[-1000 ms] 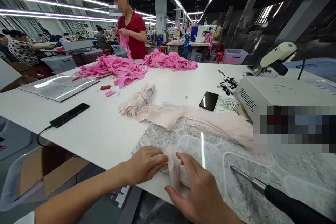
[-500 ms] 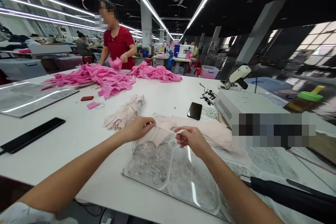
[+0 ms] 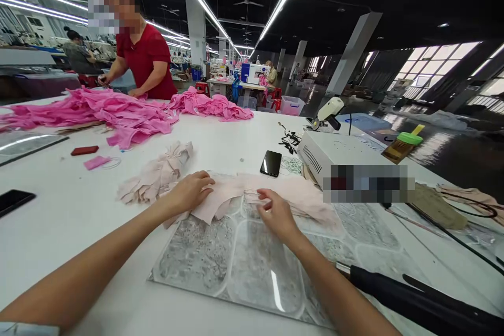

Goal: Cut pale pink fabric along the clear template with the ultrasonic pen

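A pale pink fabric piece lies over the far edge of a clear-coated, marbled grey board. My left hand rests on this piece, its fingers stretched out flat. Just right of it, my right hand is at the near edge of a flat stack of pale pink fabric pieces. Its thumb and fingers are apart, with the fingertips touching or just over the cloth; which of the two I cannot tell. A bunched heap of pale pink fabric sits beyond my left forearm.
A phone and a coil of pale cord lie past the stack. At right stand a white machine box and a black-handled tool. Across the table, a person in red works behind bright pink garments.
The fabric piece held up between both hands has come down flat. My left hand has flattened on it, and my right fingers have spread. The view has turned right.
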